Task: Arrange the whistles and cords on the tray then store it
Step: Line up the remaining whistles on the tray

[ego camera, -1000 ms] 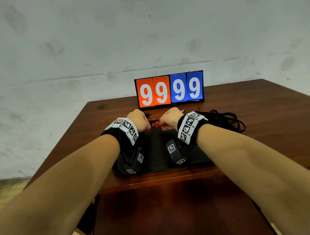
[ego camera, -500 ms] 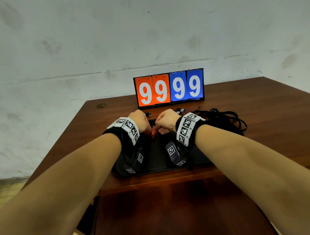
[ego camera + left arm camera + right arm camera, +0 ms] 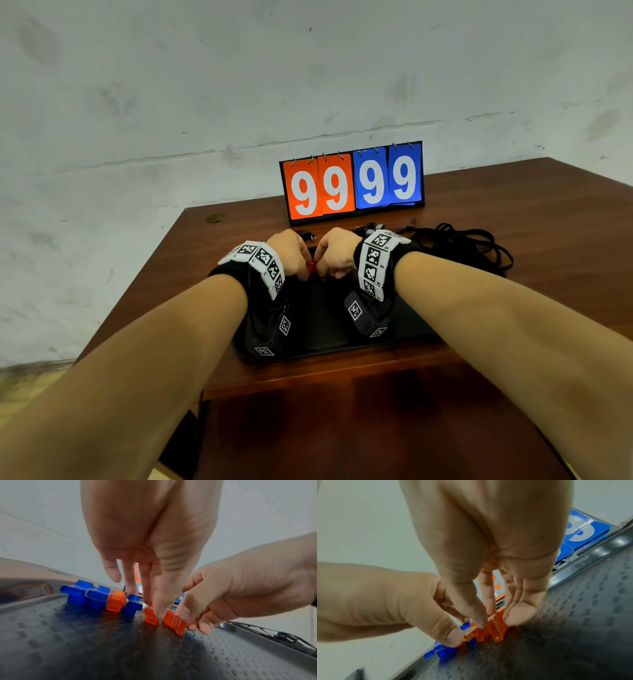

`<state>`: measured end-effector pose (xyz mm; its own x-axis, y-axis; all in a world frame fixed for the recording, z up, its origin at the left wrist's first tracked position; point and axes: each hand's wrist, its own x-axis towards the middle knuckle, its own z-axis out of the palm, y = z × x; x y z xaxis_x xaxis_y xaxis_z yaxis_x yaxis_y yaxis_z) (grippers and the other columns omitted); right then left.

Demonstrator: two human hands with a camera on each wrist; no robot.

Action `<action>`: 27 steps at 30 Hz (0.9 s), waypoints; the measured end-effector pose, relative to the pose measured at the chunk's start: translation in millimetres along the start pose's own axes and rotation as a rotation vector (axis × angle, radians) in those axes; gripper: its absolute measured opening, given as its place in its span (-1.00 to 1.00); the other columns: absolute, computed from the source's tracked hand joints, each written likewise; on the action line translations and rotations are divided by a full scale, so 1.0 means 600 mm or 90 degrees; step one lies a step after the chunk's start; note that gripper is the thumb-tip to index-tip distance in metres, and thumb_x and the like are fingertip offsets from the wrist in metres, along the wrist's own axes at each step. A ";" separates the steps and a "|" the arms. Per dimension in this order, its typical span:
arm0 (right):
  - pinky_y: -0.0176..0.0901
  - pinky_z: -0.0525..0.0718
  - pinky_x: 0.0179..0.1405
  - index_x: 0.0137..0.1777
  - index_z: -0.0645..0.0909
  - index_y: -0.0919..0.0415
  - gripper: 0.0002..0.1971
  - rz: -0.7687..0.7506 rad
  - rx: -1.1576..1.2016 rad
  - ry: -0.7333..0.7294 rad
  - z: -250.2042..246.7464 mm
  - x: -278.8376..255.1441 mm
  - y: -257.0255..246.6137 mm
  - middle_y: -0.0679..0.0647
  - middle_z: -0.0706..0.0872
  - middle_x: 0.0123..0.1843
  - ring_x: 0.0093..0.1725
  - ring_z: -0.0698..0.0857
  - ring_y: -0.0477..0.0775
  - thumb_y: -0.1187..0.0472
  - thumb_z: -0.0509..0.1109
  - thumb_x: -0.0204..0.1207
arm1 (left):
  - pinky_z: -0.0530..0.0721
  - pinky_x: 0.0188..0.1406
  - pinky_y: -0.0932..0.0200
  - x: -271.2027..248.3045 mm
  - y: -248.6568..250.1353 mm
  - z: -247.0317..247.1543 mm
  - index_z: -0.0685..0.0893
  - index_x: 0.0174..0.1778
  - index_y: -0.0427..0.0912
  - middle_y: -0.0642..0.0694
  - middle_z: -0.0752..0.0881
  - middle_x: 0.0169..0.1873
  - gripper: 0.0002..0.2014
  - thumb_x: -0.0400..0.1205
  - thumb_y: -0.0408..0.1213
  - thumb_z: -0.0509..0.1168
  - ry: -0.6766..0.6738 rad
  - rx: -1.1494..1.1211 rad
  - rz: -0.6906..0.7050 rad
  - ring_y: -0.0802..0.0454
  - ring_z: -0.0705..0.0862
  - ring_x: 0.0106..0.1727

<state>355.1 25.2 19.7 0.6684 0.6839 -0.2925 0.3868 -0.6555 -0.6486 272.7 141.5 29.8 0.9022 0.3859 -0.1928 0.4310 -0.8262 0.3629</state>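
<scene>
Two orange whistles lay side by side on the black tray [image 3: 85, 642], near its far rim. The left-hand orange whistle [image 3: 150, 616] was pinched by the left hand [image 3: 150, 534], thumb and fingers [image 3: 147, 588] closed narrowly on it from above. The right-hand orange whistle [image 3: 175, 622] was pinched between the thumb and fingers [image 3: 520, 613] of the right hand [image 3: 240, 591], and it sat just beside its neighbour. Further left along the same rim stood a row of blue whistles [image 3: 85, 595] with one more orange whistle [image 3: 116, 601] among them, all close together or touching. The tray rested on the brown wooden bench [image 3: 565, 240], both wrists low over it. A tangle of black cords [image 3: 462, 246] lay on the bench just right of the tray. Behind the hands stood a flip scoreboard [image 3: 352, 183] showing 99 in orange and 99 in blue.
</scene>
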 end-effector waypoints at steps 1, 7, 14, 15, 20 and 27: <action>-0.04 0.82 -0.05 0.03 0.75 0.24 -0.76 0.004 0.001 0.003 0.000 0.001 0.000 0.24 0.83 -0.04 -0.21 0.75 0.09 0.33 0.60 0.36 | 0.70 -0.11 0.16 0.001 0.000 0.001 0.83 -0.03 -0.06 -0.02 0.80 -0.08 -0.70 0.33 -0.35 0.61 0.004 0.013 0.002 0.03 0.74 -0.08; -0.02 0.79 -0.04 0.02 0.70 0.24 -0.72 0.026 0.013 0.013 -0.004 0.006 0.004 0.22 0.80 -0.10 -0.24 0.71 0.11 0.33 0.64 0.33 | 0.71 0.02 0.15 0.007 0.005 0.005 0.82 0.11 -0.06 -0.02 0.77 0.02 -0.63 0.38 -0.33 0.61 0.022 0.064 0.008 0.04 0.71 -0.02; 0.09 0.81 0.07 0.06 0.70 0.27 -0.76 0.032 0.098 -0.004 -0.009 0.009 0.003 0.28 0.78 0.05 0.04 0.82 0.23 0.47 0.51 0.42 | 0.72 0.11 0.03 0.016 -0.002 0.005 0.79 -0.01 0.01 0.04 0.76 -0.04 -0.73 0.41 -0.09 0.60 0.037 0.097 0.007 0.04 0.72 -0.02; 0.09 0.80 0.09 0.09 0.70 0.28 -0.75 0.039 0.116 -0.008 -0.008 0.009 0.003 0.28 0.78 0.06 0.05 0.82 0.23 0.48 0.50 0.44 | 0.72 0.11 0.02 0.017 -0.002 0.007 0.78 -0.02 0.02 0.05 0.76 -0.05 -0.74 0.42 -0.06 0.58 0.041 0.107 0.007 0.04 0.72 -0.02; 0.07 0.80 0.07 0.03 0.71 0.26 -0.79 0.050 0.133 0.013 -0.007 0.017 0.006 0.32 0.80 0.04 -0.09 0.81 0.20 0.48 0.50 0.44 | 0.71 0.12 -0.01 0.017 -0.001 0.009 0.77 0.06 0.02 0.05 0.76 -0.02 -0.69 0.45 0.01 0.55 0.048 0.153 0.024 0.03 0.71 0.00; 0.04 0.82 0.01 -0.01 0.71 0.28 -0.87 0.035 0.166 0.020 -0.002 0.021 0.012 0.31 0.81 0.00 -0.01 0.84 0.22 0.44 0.51 0.48 | 0.66 0.22 0.09 0.017 -0.020 0.000 0.71 0.29 -0.02 -0.01 0.69 0.25 -0.55 0.46 -0.24 0.56 0.015 0.138 0.054 -0.02 0.67 0.21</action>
<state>367.4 28.6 12.1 0.7046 0.6366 -0.3135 0.1755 -0.5844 -0.7923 276.8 155.2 23.6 0.9364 0.3182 -0.1481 0.3412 -0.9241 0.1723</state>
